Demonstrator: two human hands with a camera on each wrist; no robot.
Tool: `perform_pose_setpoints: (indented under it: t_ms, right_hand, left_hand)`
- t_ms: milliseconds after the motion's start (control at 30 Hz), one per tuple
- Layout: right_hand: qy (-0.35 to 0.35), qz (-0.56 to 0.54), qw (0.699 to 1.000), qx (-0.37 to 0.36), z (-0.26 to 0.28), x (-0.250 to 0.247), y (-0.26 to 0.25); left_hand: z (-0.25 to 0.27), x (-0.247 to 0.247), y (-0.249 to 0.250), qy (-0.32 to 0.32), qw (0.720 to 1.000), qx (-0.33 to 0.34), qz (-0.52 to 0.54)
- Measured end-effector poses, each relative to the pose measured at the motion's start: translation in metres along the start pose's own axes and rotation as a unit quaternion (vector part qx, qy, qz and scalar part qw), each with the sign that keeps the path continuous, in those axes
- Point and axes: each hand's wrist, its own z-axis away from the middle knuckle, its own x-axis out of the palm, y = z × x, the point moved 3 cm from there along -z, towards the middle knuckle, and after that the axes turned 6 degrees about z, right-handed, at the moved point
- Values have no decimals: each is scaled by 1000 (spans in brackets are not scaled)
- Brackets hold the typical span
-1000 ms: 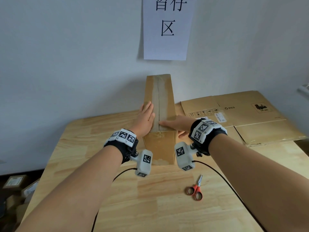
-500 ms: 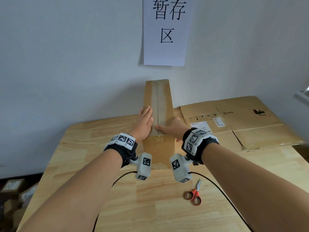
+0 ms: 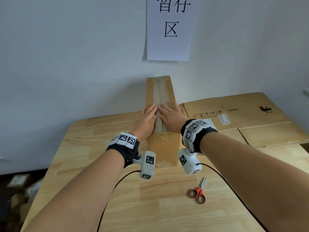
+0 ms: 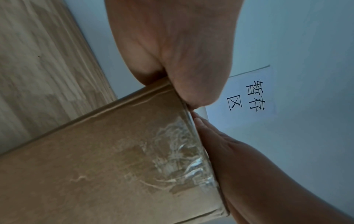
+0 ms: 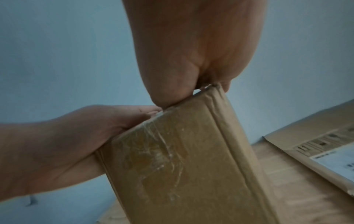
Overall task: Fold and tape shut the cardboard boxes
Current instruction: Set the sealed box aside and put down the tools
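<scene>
A long, narrow cardboard box (image 3: 163, 149) stands on the wooden table (image 3: 100, 131), running away from me toward the wall. Clear tape (image 3: 158, 96) covers the seam along its top and wraps over the near end (image 4: 178, 153). My left hand (image 3: 148, 117) lies flat on the top, left of the seam. My right hand (image 3: 171, 115) lies flat on the right side, fingers straight. Both palms press down on the top near the box's front edge. In the wrist views the heels of my left hand (image 4: 172, 45) and right hand (image 5: 191, 45) rest on the top edge.
Red-handled scissors (image 3: 198, 193) lie on the table near my right forearm. Flattened cardboard sheets (image 3: 242, 118) are stacked at the right rear. A paper sign (image 3: 168, 29) hangs on the wall behind the box. Small boxes (image 3: 18, 180) sit on the floor at left.
My right hand has turned from lying across the tape near the front edge to lying flat and pointing forward beside the left. Both hands have slid a little farther along the top.
</scene>
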Motion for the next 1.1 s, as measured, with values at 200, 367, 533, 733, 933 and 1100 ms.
perform_pose_setpoints:
  t_ms: [200,367,533,733,933,1100]
  right_hand:
    - [-3,-2,1000,-21,8,4,-2]
    - [-22,15,999,-33,22,6,-7]
    - [-48,12,998,-33,30,11,-7]
    - [8,-45,999,-7,38,13,32]
    - [89,-128,986,60,50,12,66]
    - [109,-159,973,126,49,10,79]
  left_hand:
    - [0,3,1,13,1000,8,8]
    - [2,3,-1,11,1000,8,20]
    - [10,3,1,34,982,-9,187]
    - [28,16,-15,120,853,-144,488]
    - [25,39,-57,58,903,-312,290]
    - [16,57,-72,-15,933,-317,170]
